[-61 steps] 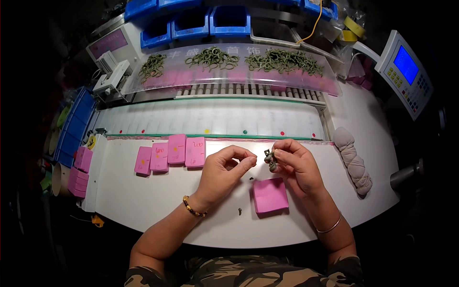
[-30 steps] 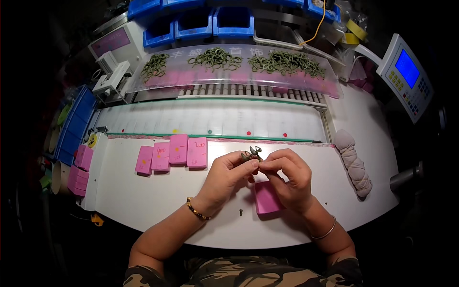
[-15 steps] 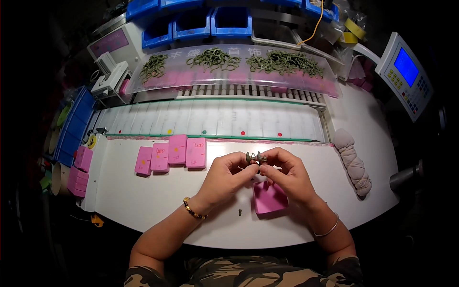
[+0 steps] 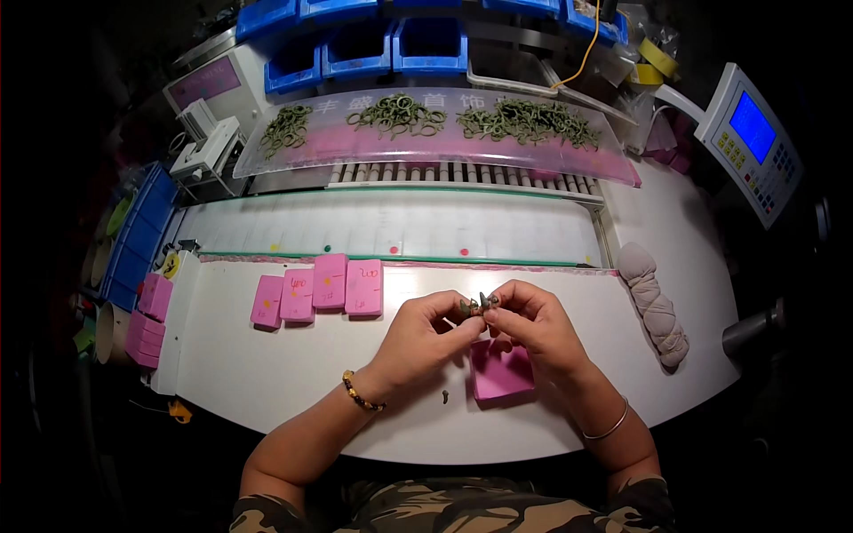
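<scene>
My left hand (image 4: 433, 330) and my right hand (image 4: 539, 330) meet over the table, fingertips nearly touching. Thumbs and fingers of both pinch small dark green pieces (image 4: 480, 305) that look like wax ring parts; their exact shape is partly hidden by the fingers. Just below my right hand lies a pink block (image 4: 504, 377), probably a rubber mould, with a hollowed, shadowed upper face. One small dark green bit (image 4: 445, 397) rests on the white table left of that block.
Several pink blocks (image 4: 329, 282) stand in a row to the left. Behind runs a white belt (image 4: 400, 222) with coloured dots. Beyond it, a clear tray (image 4: 338, 164) carries heaps of green rings (image 4: 533, 120). A wrapped cloth roll (image 4: 655, 306) and a control panel (image 4: 753, 142) are right.
The green pieces have tilted and turned between my fingertips. The belt's coloured dots have shifted left. Both arms stay almost in place.
</scene>
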Demonstrator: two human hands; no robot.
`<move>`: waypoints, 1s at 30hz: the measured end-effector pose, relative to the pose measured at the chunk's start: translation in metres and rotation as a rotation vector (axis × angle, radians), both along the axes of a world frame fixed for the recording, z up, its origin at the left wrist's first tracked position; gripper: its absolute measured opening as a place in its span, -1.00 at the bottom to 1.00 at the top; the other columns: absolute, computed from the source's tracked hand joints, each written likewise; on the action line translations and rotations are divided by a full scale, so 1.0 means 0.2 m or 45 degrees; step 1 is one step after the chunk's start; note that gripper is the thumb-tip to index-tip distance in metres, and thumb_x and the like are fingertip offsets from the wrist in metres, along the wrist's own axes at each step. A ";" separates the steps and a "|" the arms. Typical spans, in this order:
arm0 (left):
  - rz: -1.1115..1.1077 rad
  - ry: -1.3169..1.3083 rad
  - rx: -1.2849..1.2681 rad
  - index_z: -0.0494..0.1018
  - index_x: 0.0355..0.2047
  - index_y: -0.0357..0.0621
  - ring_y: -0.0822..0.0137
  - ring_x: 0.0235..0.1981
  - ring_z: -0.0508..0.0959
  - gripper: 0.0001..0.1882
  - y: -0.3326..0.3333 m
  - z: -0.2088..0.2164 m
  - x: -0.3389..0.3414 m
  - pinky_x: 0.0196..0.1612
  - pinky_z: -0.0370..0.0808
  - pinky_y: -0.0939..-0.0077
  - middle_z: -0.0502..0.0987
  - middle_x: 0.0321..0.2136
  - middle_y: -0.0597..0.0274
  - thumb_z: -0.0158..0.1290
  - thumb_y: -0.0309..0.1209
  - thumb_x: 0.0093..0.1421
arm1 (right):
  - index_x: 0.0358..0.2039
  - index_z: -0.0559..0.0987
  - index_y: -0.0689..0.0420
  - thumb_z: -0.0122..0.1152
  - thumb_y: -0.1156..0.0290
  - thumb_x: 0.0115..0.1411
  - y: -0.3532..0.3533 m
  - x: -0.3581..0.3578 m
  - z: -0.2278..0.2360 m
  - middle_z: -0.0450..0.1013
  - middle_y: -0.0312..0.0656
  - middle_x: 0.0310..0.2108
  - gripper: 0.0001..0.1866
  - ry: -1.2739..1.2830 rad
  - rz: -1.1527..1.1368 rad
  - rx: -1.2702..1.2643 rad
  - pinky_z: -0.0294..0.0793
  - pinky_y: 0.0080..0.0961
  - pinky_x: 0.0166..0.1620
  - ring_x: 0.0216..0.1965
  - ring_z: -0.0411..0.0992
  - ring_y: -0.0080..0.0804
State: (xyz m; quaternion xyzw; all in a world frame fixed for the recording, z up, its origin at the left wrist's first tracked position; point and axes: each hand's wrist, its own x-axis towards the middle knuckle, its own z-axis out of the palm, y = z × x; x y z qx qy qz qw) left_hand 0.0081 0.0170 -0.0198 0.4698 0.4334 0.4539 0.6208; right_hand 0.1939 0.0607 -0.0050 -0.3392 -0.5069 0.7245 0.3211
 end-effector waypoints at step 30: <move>-0.518 -0.671 -0.517 0.40 -0.31 -0.20 0.57 -0.70 0.36 -0.88 -0.01 0.07 -0.04 -0.62 0.27 0.75 0.46 -0.57 0.27 -0.07 -0.42 0.22 | -0.21 0.50 0.23 0.10 0.60 0.21 0.03 0.07 0.05 0.41 -0.29 -0.24 -0.87 0.164 0.365 0.374 0.42 -0.68 -0.13 -0.21 0.38 -0.62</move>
